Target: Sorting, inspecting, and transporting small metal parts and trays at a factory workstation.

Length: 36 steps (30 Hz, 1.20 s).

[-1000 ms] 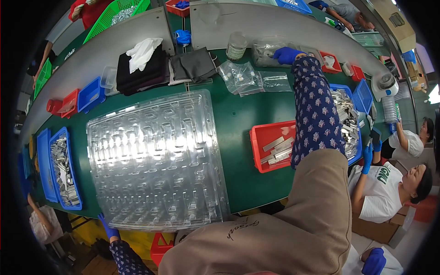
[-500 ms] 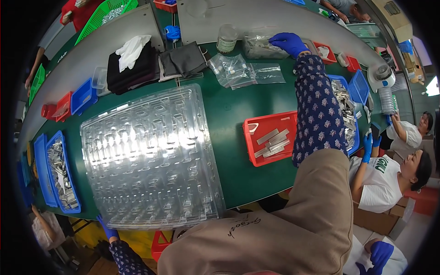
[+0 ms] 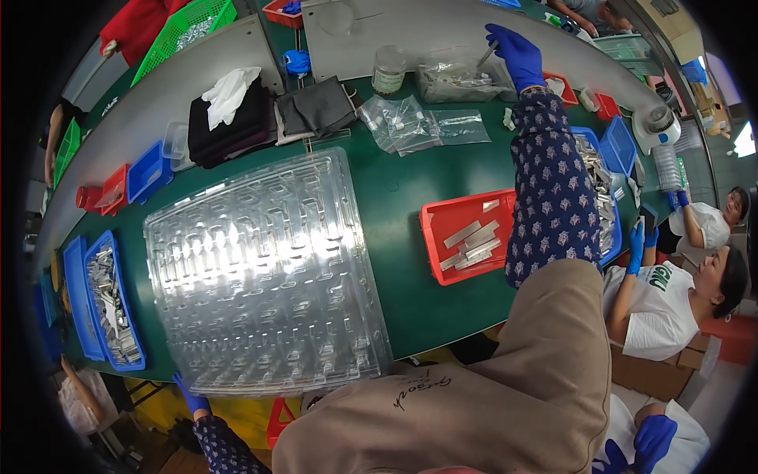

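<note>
My right hand (image 3: 517,62), in a blue glove, is raised above a clear plastic bag of small parts (image 3: 454,79) at the back of the table. Its fingers are closed on a thin grey metal piece (image 3: 489,53). At the near left, my gloved left hand (image 3: 191,397) is at the corner of a large clear molded plastic tray (image 3: 260,316); the tray hides most of its fingers, so its grip does not show. Below my right forearm, a red bin (image 3: 433,237) holds several flat metal bars (image 3: 474,241).
Blue bins of metal parts stand at the left (image 3: 138,347) and right (image 3: 612,253). Behind the tray are folded dark cloths (image 3: 316,110), a lidded jar (image 3: 388,71) and flat zip bags (image 3: 407,126). Co-workers sit to the right, one in a white shirt (image 3: 659,308).
My right hand has lifted from the plastic bag, up and slightly right, and a thin metal piece now shows in its fingers. My left hand stays at the tray corner.
</note>
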Each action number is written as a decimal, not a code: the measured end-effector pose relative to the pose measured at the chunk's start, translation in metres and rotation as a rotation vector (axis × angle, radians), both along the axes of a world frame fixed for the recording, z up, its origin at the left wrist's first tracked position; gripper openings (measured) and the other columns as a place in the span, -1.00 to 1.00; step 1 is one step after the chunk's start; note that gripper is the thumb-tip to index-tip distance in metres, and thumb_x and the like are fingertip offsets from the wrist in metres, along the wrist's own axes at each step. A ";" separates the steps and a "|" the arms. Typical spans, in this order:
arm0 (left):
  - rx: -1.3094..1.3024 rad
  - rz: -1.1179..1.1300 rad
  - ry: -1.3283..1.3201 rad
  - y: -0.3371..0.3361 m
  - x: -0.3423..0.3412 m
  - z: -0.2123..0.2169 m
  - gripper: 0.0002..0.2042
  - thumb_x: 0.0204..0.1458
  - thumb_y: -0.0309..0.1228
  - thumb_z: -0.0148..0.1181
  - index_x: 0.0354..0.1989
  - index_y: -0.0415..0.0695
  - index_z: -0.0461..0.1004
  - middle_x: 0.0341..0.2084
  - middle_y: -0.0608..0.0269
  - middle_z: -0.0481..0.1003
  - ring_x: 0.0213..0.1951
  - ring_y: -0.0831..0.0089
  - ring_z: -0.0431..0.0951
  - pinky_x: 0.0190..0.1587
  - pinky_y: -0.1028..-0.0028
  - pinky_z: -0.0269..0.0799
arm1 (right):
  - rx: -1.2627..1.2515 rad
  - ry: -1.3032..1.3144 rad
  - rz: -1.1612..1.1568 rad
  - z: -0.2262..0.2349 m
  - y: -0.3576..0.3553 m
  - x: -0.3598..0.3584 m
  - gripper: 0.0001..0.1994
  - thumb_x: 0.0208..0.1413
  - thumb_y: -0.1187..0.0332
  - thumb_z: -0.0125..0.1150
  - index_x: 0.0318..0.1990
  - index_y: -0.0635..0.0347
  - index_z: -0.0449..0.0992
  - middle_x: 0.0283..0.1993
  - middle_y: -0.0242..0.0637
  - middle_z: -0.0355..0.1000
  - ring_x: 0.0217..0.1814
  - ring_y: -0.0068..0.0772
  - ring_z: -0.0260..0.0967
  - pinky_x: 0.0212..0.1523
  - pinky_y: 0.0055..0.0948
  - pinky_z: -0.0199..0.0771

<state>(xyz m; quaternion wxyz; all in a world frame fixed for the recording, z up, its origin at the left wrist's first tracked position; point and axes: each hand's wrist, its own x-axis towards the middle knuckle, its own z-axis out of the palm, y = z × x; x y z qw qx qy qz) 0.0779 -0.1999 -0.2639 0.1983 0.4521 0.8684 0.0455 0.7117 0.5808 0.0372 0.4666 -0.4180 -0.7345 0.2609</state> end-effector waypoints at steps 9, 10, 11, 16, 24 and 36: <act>0.104 0.099 -0.134 -0.025 0.007 0.033 -0.60 0.09 -0.29 -0.39 0.11 -0.11 0.07 0.13 0.23 0.04 0.16 0.35 -0.03 0.22 0.30 -0.33 | -0.323 0.338 -0.002 0.060 -0.122 -0.033 -0.71 0.02 0.22 -0.09 -0.26 0.22 0.44 -0.36 -0.26 0.41 -0.34 -0.37 0.35 -0.18 -0.46 0.28; 0.105 0.046 -0.160 -0.002 0.013 0.035 -0.60 0.09 -0.29 -0.39 0.11 -0.11 0.07 0.13 0.23 0.04 0.16 0.35 -0.03 0.22 0.30 -0.33 | -0.292 0.337 -0.110 0.078 -0.151 -0.031 -0.68 -0.05 0.15 -0.05 -0.42 0.23 0.50 -0.50 -0.28 0.43 -0.48 -0.26 0.35 -0.18 -0.35 0.22; -0.329 -0.180 0.173 0.061 0.048 0.065 -0.61 0.09 -0.30 -0.41 0.10 -0.12 0.09 0.11 0.23 0.07 0.15 0.33 -0.01 0.22 0.31 -0.32 | -0.188 0.610 0.679 0.061 -0.155 0.015 -0.63 -0.04 0.04 -0.02 -0.28 0.16 0.49 -0.46 -0.28 0.44 -0.44 -0.25 0.37 -0.08 -0.35 0.20; 0.081 0.409 0.011 0.048 0.063 0.118 -0.57 -0.09 -0.34 -0.02 -0.02 -0.27 0.21 -0.02 -0.04 0.23 0.01 0.15 0.21 0.07 0.29 0.05 | -0.167 0.196 0.135 0.050 -0.308 0.008 -0.78 0.04 0.50 -0.10 -0.16 0.31 0.39 -0.18 -0.27 0.38 -0.24 -0.56 0.32 -0.26 -0.63 0.29; 0.320 -0.168 0.419 0.038 -0.010 0.098 -0.76 -0.09 -0.34 -0.02 -0.51 -0.32 0.34 -0.47 -0.05 0.37 -0.44 0.08 0.33 -0.38 0.24 0.24 | 0.150 -0.811 -0.176 -0.078 -0.446 0.003 -0.71 -0.23 0.47 0.06 -0.26 -0.03 0.47 -0.46 -0.28 0.28 -0.45 -0.26 0.24 -0.46 -0.41 0.30; 0.316 -0.167 -0.054 0.072 -0.049 0.086 -0.64 -0.05 -0.21 -0.06 -0.47 -0.35 0.40 -0.54 -0.11 0.43 -0.51 0.04 0.39 -0.42 0.28 0.31 | -0.010 -0.254 -0.563 -0.071 -0.547 -0.029 -0.44 -0.08 0.41 -0.09 0.16 -0.04 -0.01 0.08 -0.18 0.10 -0.09 -0.23 0.27 -0.26 -0.46 0.36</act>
